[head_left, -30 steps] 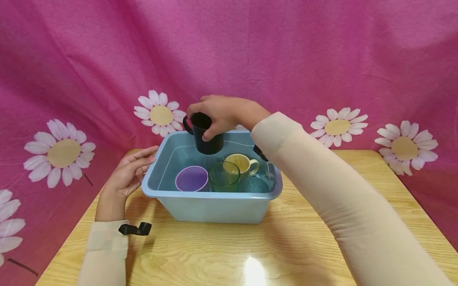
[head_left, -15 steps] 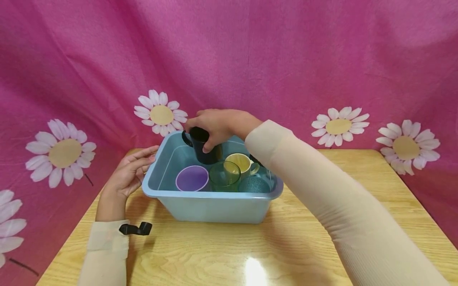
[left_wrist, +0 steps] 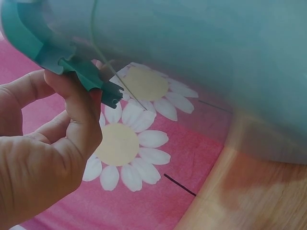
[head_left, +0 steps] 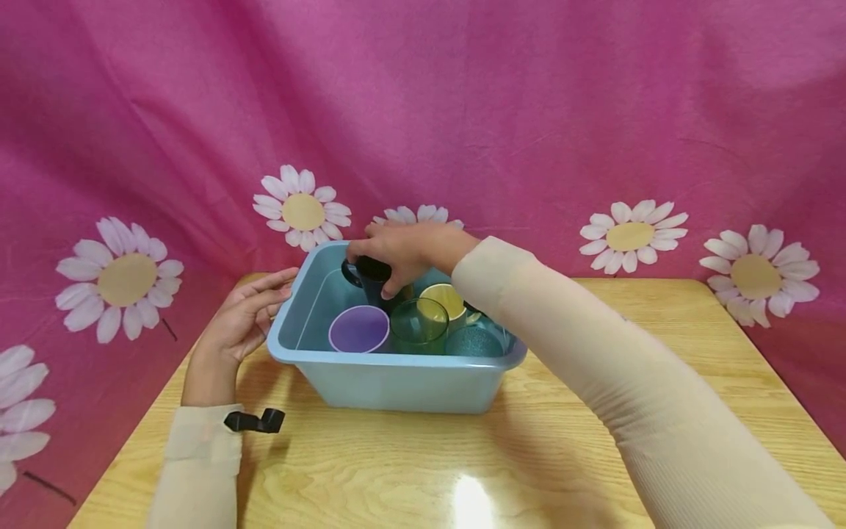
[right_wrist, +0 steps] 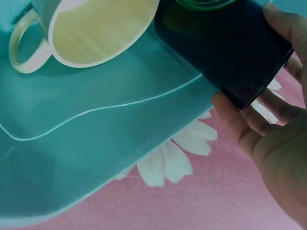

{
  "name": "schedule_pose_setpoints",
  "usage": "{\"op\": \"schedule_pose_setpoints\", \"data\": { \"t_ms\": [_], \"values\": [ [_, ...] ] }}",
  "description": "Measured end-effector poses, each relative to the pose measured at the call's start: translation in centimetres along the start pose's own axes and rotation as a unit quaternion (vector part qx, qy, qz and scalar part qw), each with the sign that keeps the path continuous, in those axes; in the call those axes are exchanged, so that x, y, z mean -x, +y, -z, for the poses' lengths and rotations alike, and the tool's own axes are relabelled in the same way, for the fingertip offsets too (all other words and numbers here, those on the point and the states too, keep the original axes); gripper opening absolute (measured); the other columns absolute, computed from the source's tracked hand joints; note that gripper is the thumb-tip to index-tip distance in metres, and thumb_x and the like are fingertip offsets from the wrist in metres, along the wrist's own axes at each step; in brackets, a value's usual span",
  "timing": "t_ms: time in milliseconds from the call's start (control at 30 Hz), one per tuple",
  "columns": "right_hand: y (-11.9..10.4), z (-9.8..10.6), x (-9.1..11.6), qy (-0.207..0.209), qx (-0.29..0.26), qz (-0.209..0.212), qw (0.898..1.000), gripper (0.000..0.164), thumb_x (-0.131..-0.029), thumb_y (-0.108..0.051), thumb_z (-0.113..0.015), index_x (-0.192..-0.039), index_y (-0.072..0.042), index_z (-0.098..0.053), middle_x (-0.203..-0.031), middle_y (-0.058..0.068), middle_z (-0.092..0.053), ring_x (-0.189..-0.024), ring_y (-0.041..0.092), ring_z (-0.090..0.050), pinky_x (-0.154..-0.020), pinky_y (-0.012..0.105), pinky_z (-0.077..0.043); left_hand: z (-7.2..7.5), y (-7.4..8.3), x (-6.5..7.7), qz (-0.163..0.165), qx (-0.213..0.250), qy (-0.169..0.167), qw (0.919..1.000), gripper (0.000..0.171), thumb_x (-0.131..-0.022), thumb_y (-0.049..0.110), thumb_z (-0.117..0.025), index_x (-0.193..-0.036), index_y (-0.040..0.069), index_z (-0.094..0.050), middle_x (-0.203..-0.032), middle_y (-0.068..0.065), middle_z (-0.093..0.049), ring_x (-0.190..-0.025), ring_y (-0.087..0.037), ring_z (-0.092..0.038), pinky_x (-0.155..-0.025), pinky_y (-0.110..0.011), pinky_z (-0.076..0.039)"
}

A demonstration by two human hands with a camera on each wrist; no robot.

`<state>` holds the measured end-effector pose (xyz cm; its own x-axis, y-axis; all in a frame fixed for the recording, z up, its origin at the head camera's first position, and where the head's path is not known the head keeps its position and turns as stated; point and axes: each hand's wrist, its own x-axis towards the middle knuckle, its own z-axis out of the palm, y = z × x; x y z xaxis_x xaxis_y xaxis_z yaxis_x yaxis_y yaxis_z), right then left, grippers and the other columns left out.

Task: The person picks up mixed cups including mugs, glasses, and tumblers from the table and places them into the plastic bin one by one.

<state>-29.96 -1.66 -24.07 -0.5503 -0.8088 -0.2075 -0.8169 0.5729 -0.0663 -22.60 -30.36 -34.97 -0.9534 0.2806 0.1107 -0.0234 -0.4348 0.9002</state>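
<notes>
Down inside the blue plastic tub [head_left: 403, 386], my right hand [head_left: 416, 250] grips a black mug [head_left: 378, 295] by its rim from above, thumb on the near side. The mug's handle points left. In the right wrist view the black mug [right_wrist: 225, 52] is held between thumb and fingers. My left hand [head_left: 241, 316] is at the tub's left end, fingertips touching the outside of the rim. The left wrist view shows those fingers at the underside of the rim [left_wrist: 86, 76]. Beside the black mug are a purple cup [head_left: 359, 329] and a green clear glass [head_left: 418, 334].
A pale yellow mug [head_left: 449, 297] and a glittery teal round object [head_left: 472, 342] are at the tub's right side. The tub stands on a wooden table [head_left: 370, 470]. Behind hangs a pink cloth [head_left: 529, 110] with large daisies.
My right hand has moved down with the black mug, from above the tub's back rim to deep inside, behind the purple cup and the green glass. The left hand has stayed at the rim.
</notes>
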Motion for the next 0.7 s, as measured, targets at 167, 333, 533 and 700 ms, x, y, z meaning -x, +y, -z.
{"op": "schedule_pose_setpoints", "data": {
  "t_ms": [167, 333, 533, 700],
  "values": [
    [0.2, -0.6, -0.4, -0.012, 0.01, -0.003, 1.0, 0.07, -0.088, -0.037, -0.082, -0.147, -0.027, -0.045, -0.13, 0.005, -0.049, -0.118, 0.02, -0.048, -0.088, 0.035, -0.057, 0.2, 0.1, 0.0, -0.003, -0.002, -0.006, 1.0, 0.036, -0.104, -0.007, -0.047, -0.132, 0.003, -0.067, -0.112, -0.009, -0.074, -0.091, -0.02, -0.076, -0.079, -0.033, -0.062],
    [0.5, -1.1, -0.7, -0.019, 0.038, 0.011, 0.999, 0.072, -0.087, -0.042, -0.082, -0.148, -0.028, -0.046, -0.128, 0.005, -0.052, -0.114, 0.02, -0.051, -0.084, 0.036, -0.056, 0.1, 0.0, -0.1, -0.001, -0.003, -0.004, 1.0, 0.036, -0.104, -0.007, -0.047, -0.131, 0.003, -0.068, -0.112, -0.009, -0.074, -0.091, -0.02, -0.076, -0.079, -0.032, -0.063],
    [0.8, -1.6, -0.9, -0.022, 0.056, 0.021, 0.998, 0.075, -0.086, -0.044, -0.082, -0.148, -0.025, -0.045, -0.13, 0.006, -0.053, -0.115, 0.019, -0.051, -0.084, 0.033, -0.057, -0.1, 0.1, -0.2, 0.002, -0.006, -0.001, 1.0, 0.035, -0.103, -0.006, -0.05, -0.13, 0.005, -0.068, -0.111, -0.009, -0.074, -0.091, -0.02, -0.076, -0.078, -0.031, -0.063],
    [0.7, -1.9, -1.2, -0.024, 0.071, 0.02, 0.997, 0.075, -0.085, -0.048, -0.082, -0.147, -0.026, -0.046, -0.129, 0.004, -0.056, -0.115, 0.018, -0.053, -0.082, 0.032, -0.057, -0.1, 0.1, -0.1, 0.002, -0.006, 0.001, 1.0, 0.035, -0.104, -0.007, -0.049, -0.13, 0.004, -0.069, -0.111, -0.008, -0.074, -0.09, -0.019, -0.076, -0.078, -0.031, -0.063]
  ]
}}
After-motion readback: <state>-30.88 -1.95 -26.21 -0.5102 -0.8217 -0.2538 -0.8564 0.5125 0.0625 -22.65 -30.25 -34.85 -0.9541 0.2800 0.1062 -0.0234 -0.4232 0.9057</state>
